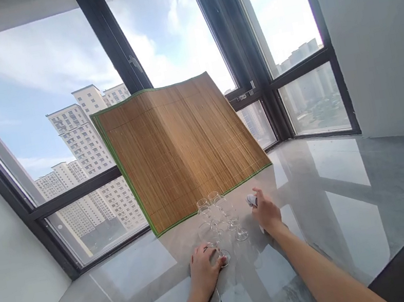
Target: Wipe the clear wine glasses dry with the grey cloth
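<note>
Several clear stemmed glasses stand close together on the glossy grey surface, among them a rear glass (pixel 214 202) and a right-hand glass (pixel 241 233). My left hand (pixel 204 271) rests low at the front of the group, its thumb and fingers closed about the foot of the nearest wine glass (pixel 224 258). To the right of the glasses, my right hand (pixel 268 213) is wrapped round what looks like a small spray bottle (pixel 251 200). Its white top pokes out towards the glasses, with my index finger raised at it. Most of the bottle is hidden by my hand.
Behind the glasses a folded bamboo mat (pixel 185 143) with green edging stands upright against the dark window frame (pixel 96 29). The shiny grey ledge (pixel 322 192) reflects the windows. A white wall (pixel 379 47) closes the right side, and a dark area lies past the ledge's edge.
</note>
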`<state>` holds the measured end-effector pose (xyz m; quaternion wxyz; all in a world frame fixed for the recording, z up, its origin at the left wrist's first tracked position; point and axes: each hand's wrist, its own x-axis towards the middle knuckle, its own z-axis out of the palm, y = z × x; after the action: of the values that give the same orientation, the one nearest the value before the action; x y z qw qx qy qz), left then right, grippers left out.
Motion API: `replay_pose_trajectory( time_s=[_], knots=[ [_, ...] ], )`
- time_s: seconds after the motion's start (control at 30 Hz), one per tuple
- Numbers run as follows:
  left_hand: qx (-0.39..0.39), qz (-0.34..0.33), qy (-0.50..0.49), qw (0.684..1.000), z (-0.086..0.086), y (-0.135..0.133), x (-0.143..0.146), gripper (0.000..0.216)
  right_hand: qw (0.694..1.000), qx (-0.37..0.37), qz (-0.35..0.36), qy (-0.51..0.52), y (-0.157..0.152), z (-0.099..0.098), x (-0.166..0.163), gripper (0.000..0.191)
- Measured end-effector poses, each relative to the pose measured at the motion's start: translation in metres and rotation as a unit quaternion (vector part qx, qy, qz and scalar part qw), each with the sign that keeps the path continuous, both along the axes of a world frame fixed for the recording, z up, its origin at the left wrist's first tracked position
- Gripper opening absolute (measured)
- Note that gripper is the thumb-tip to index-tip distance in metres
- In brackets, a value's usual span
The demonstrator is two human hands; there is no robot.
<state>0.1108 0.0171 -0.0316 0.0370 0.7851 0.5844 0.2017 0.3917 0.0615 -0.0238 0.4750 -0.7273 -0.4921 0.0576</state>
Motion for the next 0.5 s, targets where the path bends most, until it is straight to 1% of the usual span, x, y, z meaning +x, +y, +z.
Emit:
replay_pose_trajectory(
  time_s=[0.13,0.23,0.37,0.43,0.5],
  knots=[
    [0.039,0.108,0.044,0.992,0.002,0.009,0.013,0.056,0.999,-0.038,0.024,-0.009,-0.007,0.005,0.002,0.054],
    [0.046,0.155,0.064,0.985,0.004,0.011,0.017,0.06,0.998,-0.05,0.04,-0.02,-0.01,0.005,0.003,0.056],
    [0.033,0.177,0.066,0.981,0.005,0.005,0.018,0.063,0.995,-0.069,0.065,-0.025,-0.009,0.0,0.004,0.064],
    [0.035,0.171,0.063,0.983,0.005,0.001,0.018,0.061,0.993,-0.085,0.08,-0.026,-0.007,-0.004,0.005,0.065],
    [0.043,0.157,0.064,0.985,0.005,-0.002,0.018,0.054,0.991,-0.095,0.09,-0.03,-0.005,-0.006,0.006,0.065]
  ],
)
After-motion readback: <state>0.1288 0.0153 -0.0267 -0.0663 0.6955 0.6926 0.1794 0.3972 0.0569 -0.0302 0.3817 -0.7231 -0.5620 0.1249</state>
